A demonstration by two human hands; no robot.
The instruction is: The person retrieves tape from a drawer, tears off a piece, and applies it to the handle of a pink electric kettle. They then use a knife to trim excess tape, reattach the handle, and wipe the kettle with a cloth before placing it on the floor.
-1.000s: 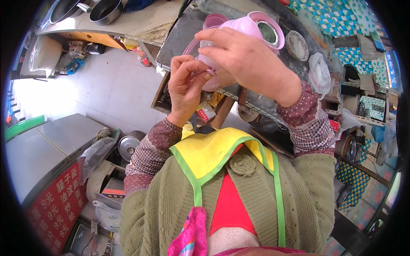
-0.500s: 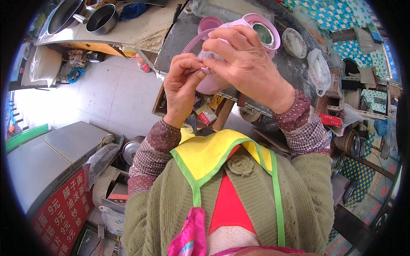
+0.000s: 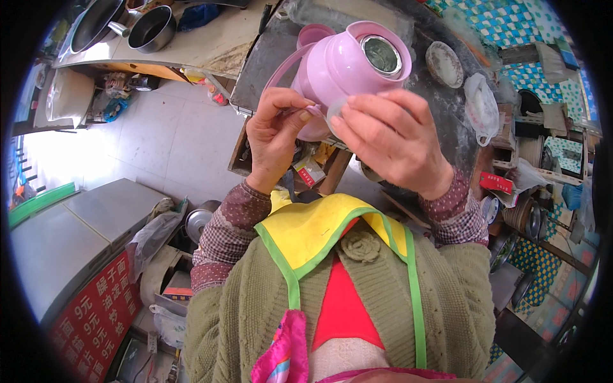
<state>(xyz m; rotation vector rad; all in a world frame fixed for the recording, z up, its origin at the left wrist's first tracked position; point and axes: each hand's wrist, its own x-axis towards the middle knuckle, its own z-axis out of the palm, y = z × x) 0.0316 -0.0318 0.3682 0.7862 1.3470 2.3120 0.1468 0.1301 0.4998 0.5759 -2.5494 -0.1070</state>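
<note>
A pink thermos jug (image 3: 335,67) stands on the dark worktop (image 3: 434,105) in front of me, its silver-rimmed mouth uncovered. Its handle (image 3: 284,69) curves out on the left. At the jug's near side, my left hand (image 3: 273,137) pinches a small pink plastic piece (image 3: 315,111) between thumb and forefinger. My right hand (image 3: 396,140) grips a translucent, round-edged piece (image 3: 336,111) that looks like a stopper or lid, mostly covered by the fingers. The two pieces are close together; whether they are joined I cannot tell.
Behind the jug is a pink cup (image 3: 314,34). To its right lie a patterned plate (image 3: 444,64) and a white plastic bag (image 3: 480,108). Pots, including a dark saucepan (image 3: 152,30), stand on the far-left counter. A grey cabinet (image 3: 108,214) is at left.
My right hand has moved down and right from in front of the jug, uncovering its body and showing the translucent piece. My left hand keeps its pinch and has barely moved.
</note>
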